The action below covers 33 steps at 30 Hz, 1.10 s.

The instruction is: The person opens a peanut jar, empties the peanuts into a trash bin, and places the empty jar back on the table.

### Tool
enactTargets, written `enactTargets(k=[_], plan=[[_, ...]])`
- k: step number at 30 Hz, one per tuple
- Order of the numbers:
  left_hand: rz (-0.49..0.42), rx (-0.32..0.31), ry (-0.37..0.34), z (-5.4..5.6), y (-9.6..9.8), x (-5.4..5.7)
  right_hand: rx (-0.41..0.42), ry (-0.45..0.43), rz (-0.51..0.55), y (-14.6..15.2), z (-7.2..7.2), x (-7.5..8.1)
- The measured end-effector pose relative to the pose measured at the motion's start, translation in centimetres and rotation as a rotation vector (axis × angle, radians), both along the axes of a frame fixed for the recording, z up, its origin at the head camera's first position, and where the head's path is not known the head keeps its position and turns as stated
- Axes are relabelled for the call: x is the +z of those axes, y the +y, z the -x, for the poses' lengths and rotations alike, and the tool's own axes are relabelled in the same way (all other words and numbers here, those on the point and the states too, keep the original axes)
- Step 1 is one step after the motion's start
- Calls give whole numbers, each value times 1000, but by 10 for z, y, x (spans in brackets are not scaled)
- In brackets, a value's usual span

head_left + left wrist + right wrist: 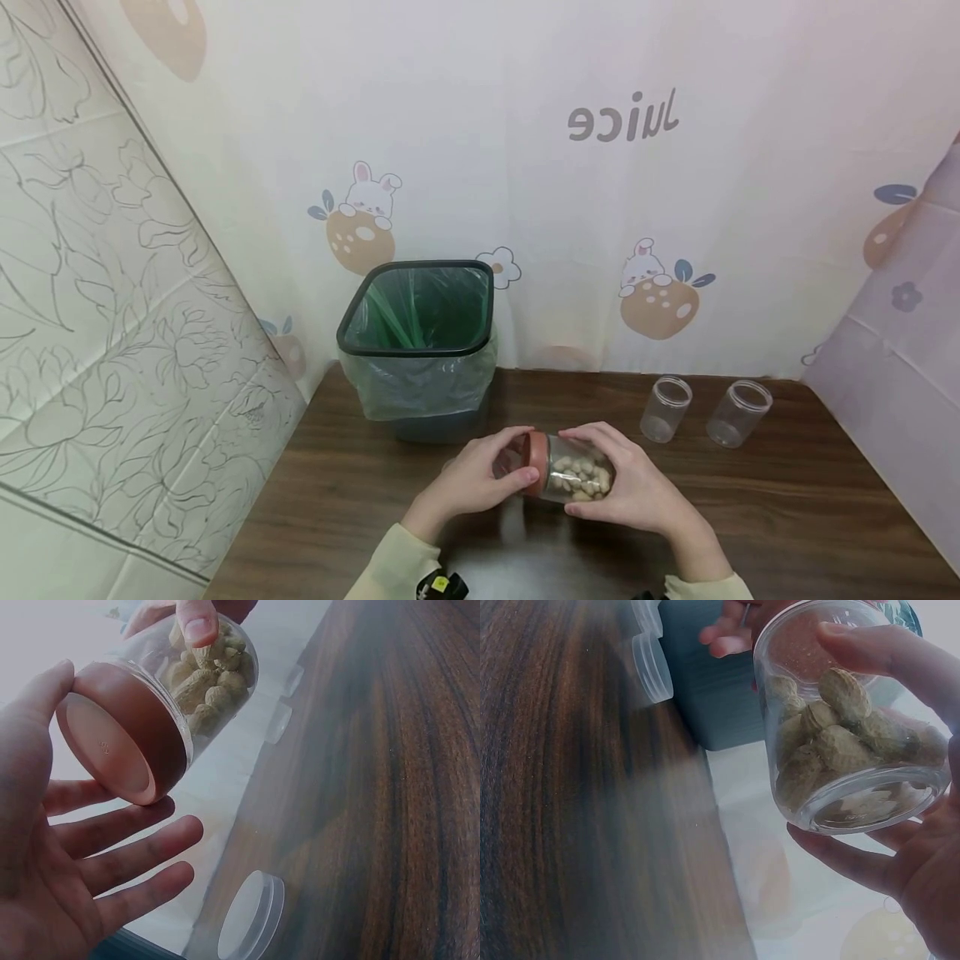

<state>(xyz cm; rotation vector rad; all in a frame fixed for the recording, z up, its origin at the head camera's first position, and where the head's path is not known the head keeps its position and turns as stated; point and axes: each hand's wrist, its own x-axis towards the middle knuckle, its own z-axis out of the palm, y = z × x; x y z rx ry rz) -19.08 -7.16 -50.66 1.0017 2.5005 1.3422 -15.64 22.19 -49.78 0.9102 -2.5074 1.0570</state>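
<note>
A clear jar (577, 479) part-filled with unshelled peanuts (844, 739) lies tilted on its side between the two hands, above the table. My right hand (637, 487) grips the jar's body near its base, the thumb across the glass in the right wrist view. On the mouth end sits a reddish-brown lid (536, 462). My left hand (476, 475) holds this lid by its edge between thumb and index finger; its other fingers spread loosely below in the left wrist view.
A bin (416, 354) lined with a clear bag stands at the table's back left. Two lidless clear containers (666, 408) are at the back right. Shallow translucent lids (652, 667) lie on the dark wooden table (795, 508) near the bin. A patterned curtain hangs behind.
</note>
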Motion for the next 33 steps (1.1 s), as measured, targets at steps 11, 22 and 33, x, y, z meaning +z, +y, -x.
enactTargets(k=[11,22,33], plan=[[4,-9,-26,1,0,1,-2,-1,9,0,-1,2],[5,-4,-32,0,-1,0,-4,-14,4,0,-1,2],[-26,-61,-37,0,-2,0,0,-11,33,-2,-4,8]])
